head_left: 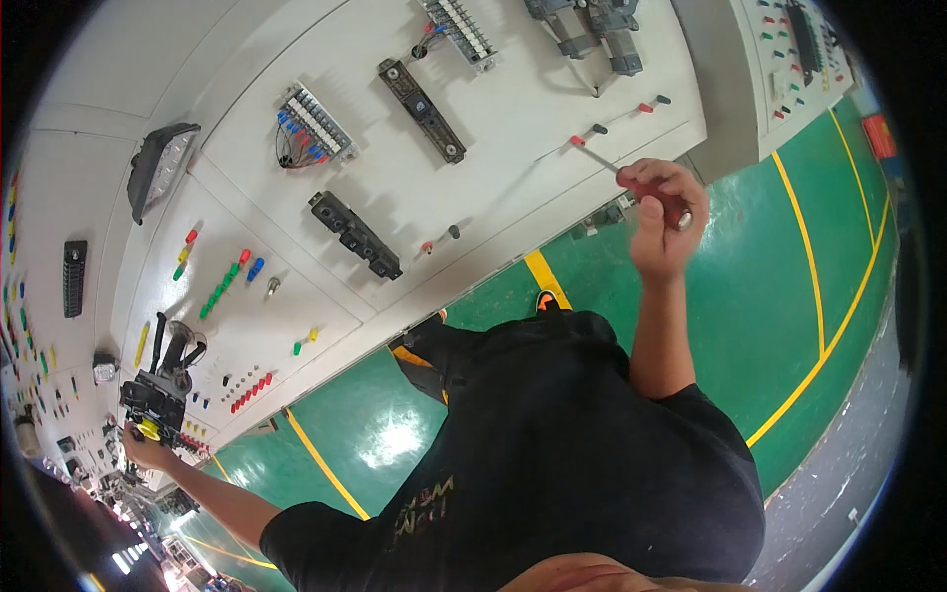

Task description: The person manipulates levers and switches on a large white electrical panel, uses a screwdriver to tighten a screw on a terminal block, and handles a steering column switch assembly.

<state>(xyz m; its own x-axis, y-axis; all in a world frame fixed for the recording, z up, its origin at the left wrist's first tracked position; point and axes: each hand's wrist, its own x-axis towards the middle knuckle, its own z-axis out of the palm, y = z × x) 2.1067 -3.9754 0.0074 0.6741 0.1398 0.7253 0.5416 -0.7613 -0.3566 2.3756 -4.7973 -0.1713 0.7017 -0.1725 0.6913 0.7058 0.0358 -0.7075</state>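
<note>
Lettering [426, 511] in dull gold and reddish tones is slanting across the front of the black shirt [602, 434], left of its middle; folds and the steep angle are probably hiding part of it, and no word is reading clearly.

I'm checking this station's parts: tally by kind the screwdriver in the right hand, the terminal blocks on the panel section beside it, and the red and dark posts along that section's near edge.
Screwdriver: 1
Terminal blocks: 2
Red posts: 3
Dark posts: 3
Total: 9
</note>
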